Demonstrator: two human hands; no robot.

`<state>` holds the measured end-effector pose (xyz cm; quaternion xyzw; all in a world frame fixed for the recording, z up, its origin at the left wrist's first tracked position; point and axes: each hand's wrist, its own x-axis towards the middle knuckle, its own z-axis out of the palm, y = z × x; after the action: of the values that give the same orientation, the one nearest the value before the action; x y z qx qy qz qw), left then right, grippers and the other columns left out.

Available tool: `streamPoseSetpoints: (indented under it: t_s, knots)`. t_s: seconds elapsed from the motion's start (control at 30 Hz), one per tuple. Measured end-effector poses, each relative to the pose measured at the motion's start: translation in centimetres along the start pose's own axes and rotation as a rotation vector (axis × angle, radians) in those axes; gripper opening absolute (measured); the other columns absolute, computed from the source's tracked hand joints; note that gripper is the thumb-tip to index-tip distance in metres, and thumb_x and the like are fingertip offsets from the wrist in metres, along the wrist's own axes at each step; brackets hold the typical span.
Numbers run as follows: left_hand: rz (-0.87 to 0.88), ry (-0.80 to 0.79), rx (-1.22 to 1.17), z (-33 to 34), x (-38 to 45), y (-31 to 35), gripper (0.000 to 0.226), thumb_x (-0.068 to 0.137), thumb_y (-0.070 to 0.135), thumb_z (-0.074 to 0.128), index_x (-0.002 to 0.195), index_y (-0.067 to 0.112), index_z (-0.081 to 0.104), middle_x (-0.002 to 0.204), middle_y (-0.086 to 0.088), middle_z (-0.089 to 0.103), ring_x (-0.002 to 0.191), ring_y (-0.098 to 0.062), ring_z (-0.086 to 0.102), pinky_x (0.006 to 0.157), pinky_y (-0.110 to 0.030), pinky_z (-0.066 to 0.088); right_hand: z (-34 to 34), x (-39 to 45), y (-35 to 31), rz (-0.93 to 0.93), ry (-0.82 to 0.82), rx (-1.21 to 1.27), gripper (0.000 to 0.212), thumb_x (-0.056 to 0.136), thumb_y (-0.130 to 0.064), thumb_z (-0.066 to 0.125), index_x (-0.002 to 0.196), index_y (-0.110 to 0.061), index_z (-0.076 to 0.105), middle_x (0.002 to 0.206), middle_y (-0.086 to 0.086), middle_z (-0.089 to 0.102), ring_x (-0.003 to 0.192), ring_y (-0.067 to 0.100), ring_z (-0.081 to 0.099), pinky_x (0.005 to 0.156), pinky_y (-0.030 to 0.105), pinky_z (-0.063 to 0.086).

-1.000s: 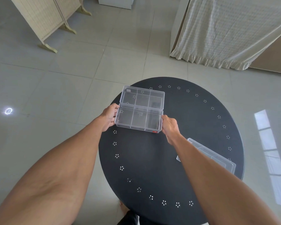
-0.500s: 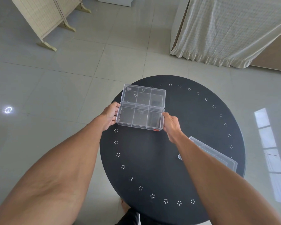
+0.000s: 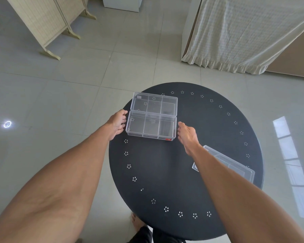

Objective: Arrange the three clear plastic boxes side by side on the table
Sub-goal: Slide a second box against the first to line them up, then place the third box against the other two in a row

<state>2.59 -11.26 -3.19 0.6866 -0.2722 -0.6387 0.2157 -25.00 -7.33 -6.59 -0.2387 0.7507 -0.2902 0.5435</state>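
Two clear plastic compartment boxes lie long side to long side at the far left of the round black table [image 3: 165,169]. The far box [image 3: 154,103] touches the near box [image 3: 151,127], which has a red tag at its front right corner. My left hand [image 3: 118,122] holds the near box's left end, thumb at its top corner. My right hand [image 3: 187,134] is just off the box's right end, fingers apart and holding nothing. A third clear box [image 3: 235,165] lies angled near the table's right edge, partly hidden by my right forearm.
The table's edge runs close to the two boxes' left ends. A folding screen [image 3: 47,20] stands on the tiled floor at far left. A cloth-draped frame [image 3: 244,35] stands at far right. My foot [image 3: 137,223] shows under the near rim.
The near box has been set flat on the table against the far box. My right hand has come off its right end; my left hand stays on the left end.
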Motion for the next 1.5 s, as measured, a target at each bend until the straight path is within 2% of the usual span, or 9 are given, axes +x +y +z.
streamPoseSetpoints:
  t_s: [0.13, 0.4, 0.47, 0.5, 0.53, 0.67, 1.0, 1.23, 1.5]
  knots:
    - [0.029, 0.032, 0.065, -0.6, -1.0, 0.2, 0.058, 0.103, 0.042, 0.040, 0.149, 0.007, 0.044, 0.161, -0.012, 0.037, 0.140, -0.027, 0.047, 0.116, -0.038, 0.034, -0.9, -1.3, 1.0, 0.008, 0.013, 0.001, 0.033, 0.103, -0.047, 0.056, 0.085, -0.019, 0.061, 0.092, -0.001, 0.055, 0.096, 0.026, 0.052, 0.107, 0.043, 0.051]
    - [-0.199, -0.134, 0.252, -0.6, -5.4, -0.9, 0.064, 0.107, 0.038, 0.031, 0.153, -0.006, 0.030, 0.158, -0.027, 0.036, 0.145, -0.039, 0.037, 0.118, -0.046, 0.033, -3.6, -6.1, 0.7, -0.059, 0.071, 0.121, 0.022, 0.098, -0.029, 0.047, 0.081, -0.026, 0.033, 0.076, 0.000, 0.034, 0.071, 0.018, 0.031, 0.075, 0.038, 0.039]
    - [-0.215, -0.219, 0.256, 0.3, -6.6, -1.0, 0.063, 0.107, 0.037, 0.030, 0.153, -0.006, 0.031, 0.158, -0.026, 0.036, 0.146, -0.038, 0.036, 0.119, -0.046, 0.032, -5.3, -6.6, 1.0, -0.067, 0.085, 0.167, 0.006, 0.102, -0.027, 0.047, 0.104, -0.026, 0.041, 0.107, -0.005, 0.039, 0.105, 0.011, 0.038, 0.107, 0.051, 0.058]
    - [-0.213, -0.260, 0.253, 1.1, -7.1, -0.9, 0.062, 0.108, 0.037, 0.030, 0.152, -0.005, 0.032, 0.158, -0.026, 0.036, 0.146, -0.038, 0.036, 0.119, -0.046, 0.031, -6.4, -5.9, 1.6, -0.076, 0.131, 0.151, 0.059, 0.103, -0.026, 0.047, 0.138, 0.020, 0.059, 0.149, 0.007, 0.041, 0.145, 0.039, 0.058, 0.118, 0.055, 0.054]
    - [-0.207, -0.298, 0.249, 2.1, -7.4, -0.8, 0.061, 0.108, 0.037, 0.030, 0.152, -0.005, 0.032, 0.158, -0.025, 0.036, 0.147, -0.038, 0.035, 0.120, -0.046, 0.031, -7.5, -6.5, 1.6, -0.075, 0.138, 0.146, 0.041, 0.103, -0.026, 0.046, 0.105, 0.010, 0.064, 0.113, -0.005, 0.040, 0.106, 0.018, 0.068, 0.111, 0.050, 0.057]
    - [-0.166, -0.388, 0.233, 7.8, -8.1, -0.6, 0.059, 0.107, 0.036, 0.031, 0.153, -0.002, 0.034, 0.159, -0.022, 0.037, 0.147, -0.037, 0.034, 0.119, -0.045, 0.031, -12.5, -7.5, 2.8, -0.140, 0.198, 0.083, 0.026, 0.101, -0.022, 0.044, 0.076, -0.025, 0.037, 0.075, -0.003, 0.034, 0.071, 0.019, 0.029, 0.071, 0.038, 0.031]
    - [-0.115, -0.445, 0.306, 21.2, -6.9, -3.3, 0.062, 0.105, 0.040, 0.036, 0.148, -0.005, 0.039, 0.148, -0.023, 0.049, 0.129, -0.035, 0.054, 0.104, -0.041, 0.041, -24.5, -8.3, 10.3, 0.058, 0.522, -0.048, 0.030, 0.109, -0.025, 0.038, 0.101, -0.004, 0.057, 0.086, 0.012, 0.057, 0.096, 0.032, 0.057, 0.084, 0.039, 0.043]
    - [-0.131, -0.432, 0.258, 24.6, -5.2, -4.5, 0.068, 0.105, 0.043, 0.037, 0.155, -0.003, 0.029, 0.162, -0.023, 0.031, 0.149, -0.036, 0.031, 0.120, -0.045, 0.029, -25.2, -7.4, 15.0, 0.202, 0.385, 0.207, 0.033, 0.110, -0.021, 0.038, 0.077, -0.021, 0.042, 0.073, 0.004, 0.034, 0.060, 0.018, 0.030, 0.057, 0.032, 0.024]
    - [-0.164, -0.495, 0.142, 24.8, -5.5, -5.4, 0.072, 0.104, 0.050, 0.032, 0.152, -0.004, 0.033, 0.154, -0.020, 0.045, 0.138, -0.032, 0.049, 0.118, -0.043, 0.034, -24.0, -5.9, 14.5, 0.176, 0.262, 0.265, 0.051, 0.116, -0.028, 0.034, 0.129, 0.008, 0.067, 0.111, 0.019, 0.071, 0.099, 0.033, 0.068, 0.081, 0.038, 0.055]
